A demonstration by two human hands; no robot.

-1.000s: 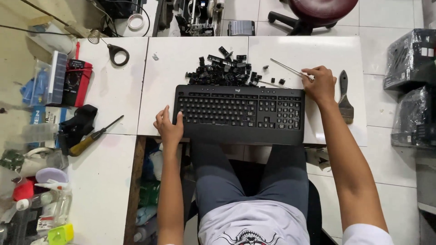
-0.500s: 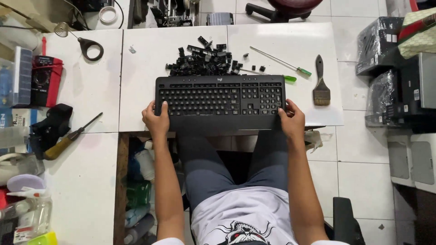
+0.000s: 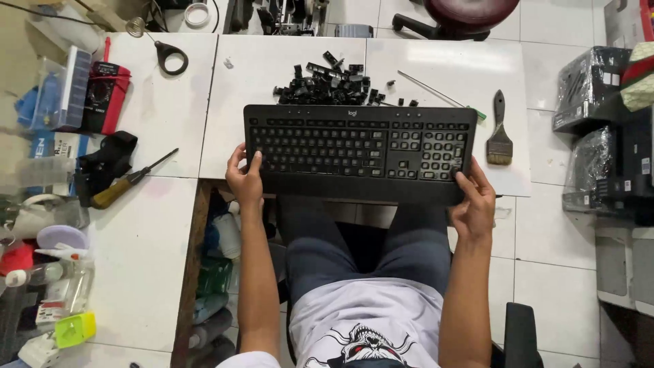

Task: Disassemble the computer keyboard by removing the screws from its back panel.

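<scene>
The person wears a white short-sleeved T-shirt (image 3: 361,327) with a black, white and red skull print on the chest, and dark grey-blue trousers (image 3: 368,252). Both forearms are bare, with no watch, rings or gloves visible.

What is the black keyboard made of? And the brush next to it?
The keyboard looks like matte black plastic: dull, even surface with no shine. The brush seems to have a dark handle, maybe wood or plastic, a grey band that looks like metal, and pale bristles. The left hand and right hand grip the keyboard's ends.
</scene>
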